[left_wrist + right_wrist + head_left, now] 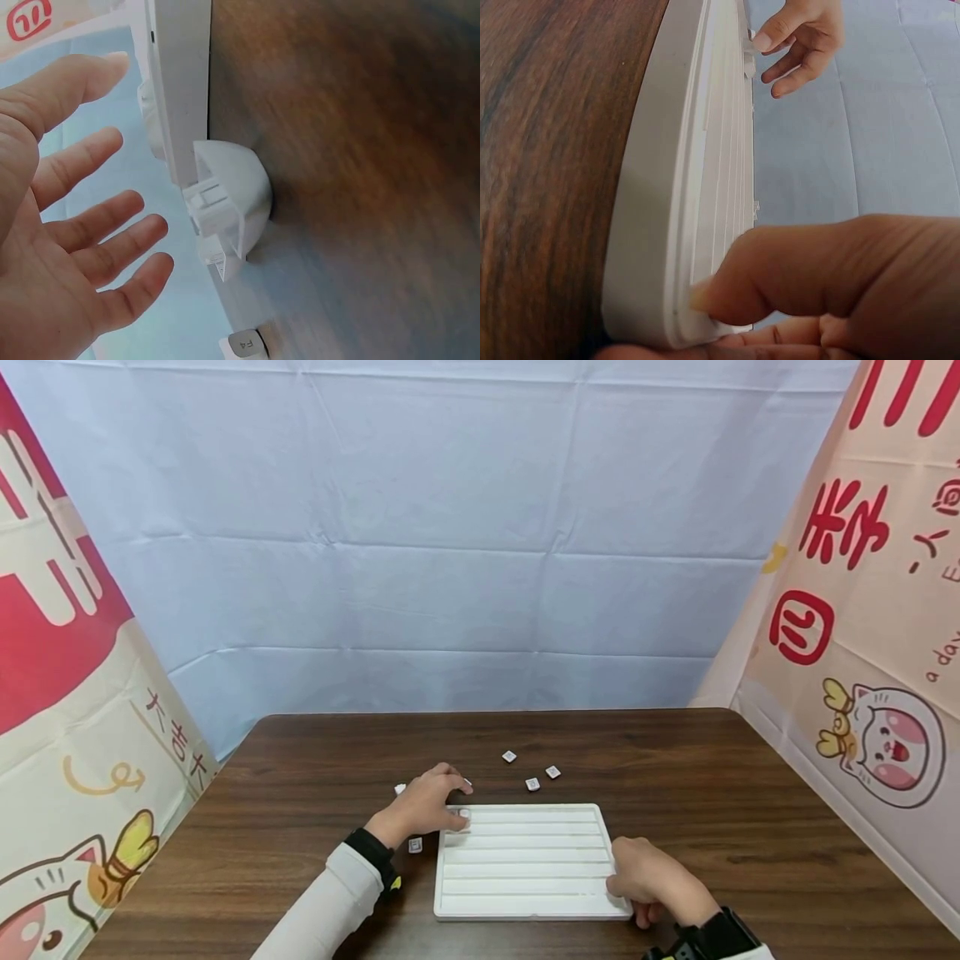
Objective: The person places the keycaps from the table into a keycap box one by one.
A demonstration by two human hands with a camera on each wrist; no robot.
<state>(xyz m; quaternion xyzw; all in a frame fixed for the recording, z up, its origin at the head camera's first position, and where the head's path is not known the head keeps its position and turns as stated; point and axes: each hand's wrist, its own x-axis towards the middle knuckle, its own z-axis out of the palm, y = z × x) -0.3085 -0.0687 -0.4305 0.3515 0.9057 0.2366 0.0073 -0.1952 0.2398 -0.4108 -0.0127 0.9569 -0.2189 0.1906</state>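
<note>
Head view: your left hand [422,803] is spread wide at the far-left corner of the white ridged tray [528,867], flat on the table [675,768], probably light, stiff; left wrist: the keycap [246,195] beside it looks hard, slick, best pinched by its sides; right wrist: your right hand [840,281] grips the tray's near-right corner.

I see a brown wood-grain table [322,760] carrying a white ridged tray [532,865], with small white keycaps [532,785] scattered beyond it and beside its left edge.
</note>
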